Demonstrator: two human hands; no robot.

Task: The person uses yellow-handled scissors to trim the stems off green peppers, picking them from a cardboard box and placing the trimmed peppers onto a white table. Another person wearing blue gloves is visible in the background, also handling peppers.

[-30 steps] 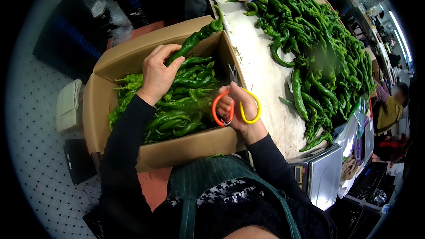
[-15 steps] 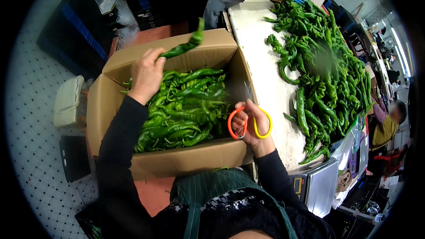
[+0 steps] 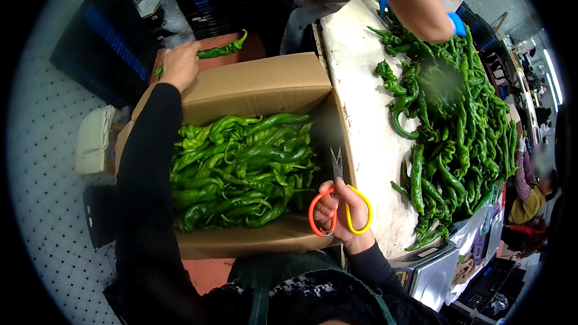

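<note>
Nearest, the right hand is closed through the orange and yellow loops of a pair of scissors, whose short blades point away and stand just over the near right corner of the cardboard box. The hand hovers at the seam where the box's right wall meets the left edge of the white table, so there is little room on either side of it.

The box is heaped with green peppers almost to its rim, leaving only a dark gap along its right wall. Left of the box, a pale cushion lies on the dotted floor.

On the table, a bare white strip runs between the box and the big pepper pile, which spreads to the table's right edge.

Farther off, the left hand is closed on a single long pepper, held beyond the box's far flap, above a reddish surface. At the far end of the table, another person's blue-gloved hand rests in the pile.
</note>
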